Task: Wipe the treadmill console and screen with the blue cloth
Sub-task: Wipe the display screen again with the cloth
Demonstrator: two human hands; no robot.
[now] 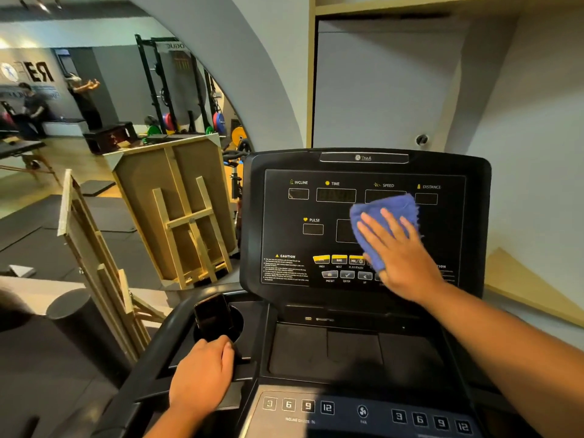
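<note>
The black treadmill console [363, 352] fills the lower right, with its upright screen panel [284, 210] showing INCLINE, TIME, SPEED, DISTANCE and PULSE labels. My right hand [401, 251] lies flat on the blue cloth [385, 210], pressing it against the screen's middle right, over the SPEED window and the yellow buttons. My left hand [202, 371] rests closed on the left handlebar [151, 352], just below the cup holder.
A dark phone [213, 314] stands in the left cup holder. Wooden easels and a board [177, 210] lean to the left of the treadmill. A black foam roller [79, 324] stands at lower left. Two people and weight racks are far back left. A white wall is behind the console.
</note>
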